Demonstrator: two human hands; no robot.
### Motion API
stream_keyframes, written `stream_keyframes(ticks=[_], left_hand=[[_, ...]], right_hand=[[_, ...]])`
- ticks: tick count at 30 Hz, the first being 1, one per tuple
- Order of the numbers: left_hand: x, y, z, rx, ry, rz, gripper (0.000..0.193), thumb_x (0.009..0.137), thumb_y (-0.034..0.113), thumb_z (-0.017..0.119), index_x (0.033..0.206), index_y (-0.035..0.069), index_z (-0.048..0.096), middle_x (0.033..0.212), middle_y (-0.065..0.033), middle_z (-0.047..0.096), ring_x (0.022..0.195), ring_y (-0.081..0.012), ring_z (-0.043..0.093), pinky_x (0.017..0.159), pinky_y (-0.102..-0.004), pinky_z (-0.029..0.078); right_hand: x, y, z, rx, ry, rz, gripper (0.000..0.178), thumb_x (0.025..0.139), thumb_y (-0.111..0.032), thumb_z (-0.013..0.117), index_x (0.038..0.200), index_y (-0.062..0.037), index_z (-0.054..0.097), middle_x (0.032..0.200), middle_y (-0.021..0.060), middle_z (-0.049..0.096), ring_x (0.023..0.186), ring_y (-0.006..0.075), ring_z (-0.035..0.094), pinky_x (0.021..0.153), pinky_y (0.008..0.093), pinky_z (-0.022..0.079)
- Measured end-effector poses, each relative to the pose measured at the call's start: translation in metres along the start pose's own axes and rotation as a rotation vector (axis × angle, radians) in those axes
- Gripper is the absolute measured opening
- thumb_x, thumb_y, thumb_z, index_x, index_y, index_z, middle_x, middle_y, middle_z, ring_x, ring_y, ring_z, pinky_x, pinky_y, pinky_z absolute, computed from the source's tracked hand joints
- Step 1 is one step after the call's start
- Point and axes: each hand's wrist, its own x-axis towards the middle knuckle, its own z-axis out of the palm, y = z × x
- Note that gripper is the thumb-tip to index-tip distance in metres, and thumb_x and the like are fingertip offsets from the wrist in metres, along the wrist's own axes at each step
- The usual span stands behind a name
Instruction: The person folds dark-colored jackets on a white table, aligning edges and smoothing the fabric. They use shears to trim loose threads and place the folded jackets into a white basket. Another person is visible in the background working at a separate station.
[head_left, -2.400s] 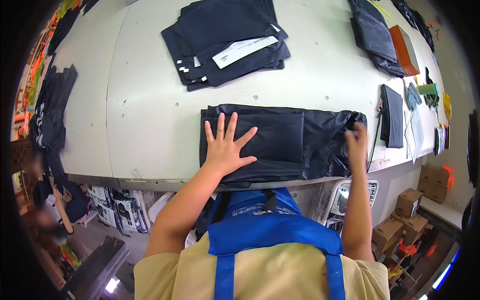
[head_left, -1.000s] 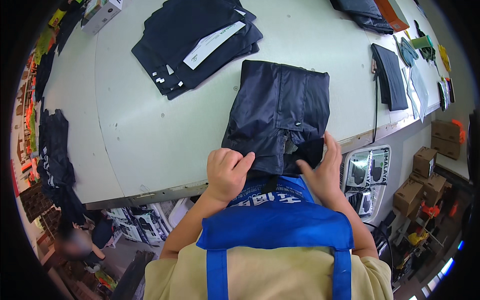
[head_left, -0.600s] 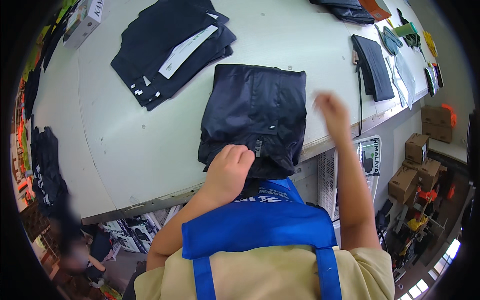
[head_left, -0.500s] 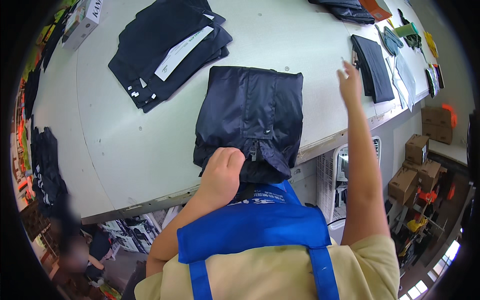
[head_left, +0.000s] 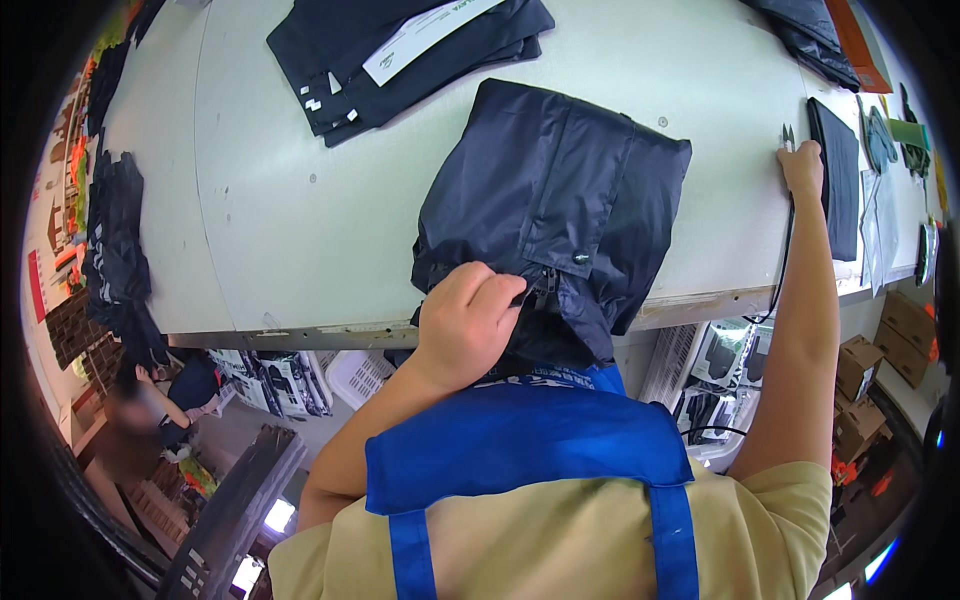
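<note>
A folded, shiny black jacket [head_left: 560,170] lies in front of me on the white table, its collar end hanging over the near edge towards my apron. My left hand [head_left: 466,325] is closed on the jacket's fabric beside the zip, with the fingertips partly hidden. Far to the right, my right hand [head_left: 803,168] grips a small pair of thread snips [head_left: 788,138], whose blades point away from me. From that hand a dark cord [head_left: 787,255] runs down over the table edge. Beside the right hand lies a folded black garment [head_left: 838,190].
A stack of black trousers [head_left: 400,95] with a white paper band lies at the back left. More dark clothing [head_left: 800,40] and an orange box [head_left: 858,45] are at the far right. White baskets [head_left: 362,376] stand below the table edge [head_left: 300,340]. Someone sits at lower left.
My right hand, previously reaching out beside the folded garment, now holds the thread snips. The left hand stays at the zip. My view has shifted, and the jacket appears more turned.
</note>
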Motion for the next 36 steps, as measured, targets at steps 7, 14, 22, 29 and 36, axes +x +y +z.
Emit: stream_keyframes(ticks=[7,14,22,29,36], left_hand=[[-0.001,-0.004,0.001,-0.084,0.061,-0.026,0.026,0.059,-0.009,0.075,0.078,0.003,0.061,0.069,-0.0080,0.055,0.061,-0.0230,0.054,0.051,-0.0313,0.042],[0.001,-0.007,-0.004,-0.057,0.042,0.111,0.026,0.056,-0.009,0.073,0.076,0.004,0.063,0.066,-0.0066,0.049,0.057,-0.0222,0.052,0.049,-0.0323,0.040],[0.003,-0.008,-0.004,-0.051,0.067,0.182,0.024,0.057,-0.009,0.073,0.074,0.003,0.062,0.066,-0.0058,0.049,0.055,-0.0214,0.051,0.047,-0.0319,0.038],[0.005,-0.009,-0.005,-0.034,0.073,0.210,0.023,0.058,-0.009,0.072,0.073,0.004,0.061,0.065,-0.0057,0.048,0.054,-0.0209,0.051,0.046,-0.0314,0.037],[0.005,-0.009,-0.003,-0.037,0.058,0.215,0.022,0.058,-0.008,0.072,0.073,0.004,0.061,0.065,-0.0058,0.048,0.054,-0.0211,0.051,0.046,-0.0314,0.038]], right_hand=[[-0.143,-0.091,-0.127,1.086,-0.152,-0.204,0.024,0.096,-0.025,0.052,0.100,-0.0035,0.063,0.071,0.0022,0.059,0.055,0.0043,0.054,0.047,0.0202,0.042],[-0.302,-0.154,-0.203,0.791,-0.591,-0.795,0.032,0.084,-0.022,0.066,0.109,-0.0018,0.065,0.078,0.0124,0.059,0.071,0.0292,0.059,0.063,0.0375,0.048],[-0.328,-0.163,-0.192,0.811,-0.375,-0.760,0.025,0.082,-0.021,0.068,0.100,-0.0036,0.064,0.077,0.0110,0.063,0.072,0.0281,0.063,0.064,0.0365,0.050],[-0.336,-0.165,-0.187,0.976,-0.511,-0.573,0.023,0.077,-0.017,0.074,0.086,-0.0025,0.059,0.077,0.0112,0.065,0.070,0.0248,0.065,0.061,0.0330,0.051],[-0.338,-0.168,-0.181,1.012,-0.574,-0.514,0.023,0.077,-0.014,0.075,0.088,-0.0013,0.059,0.073,0.0107,0.063,0.063,0.0232,0.062,0.061,0.0305,0.051]])
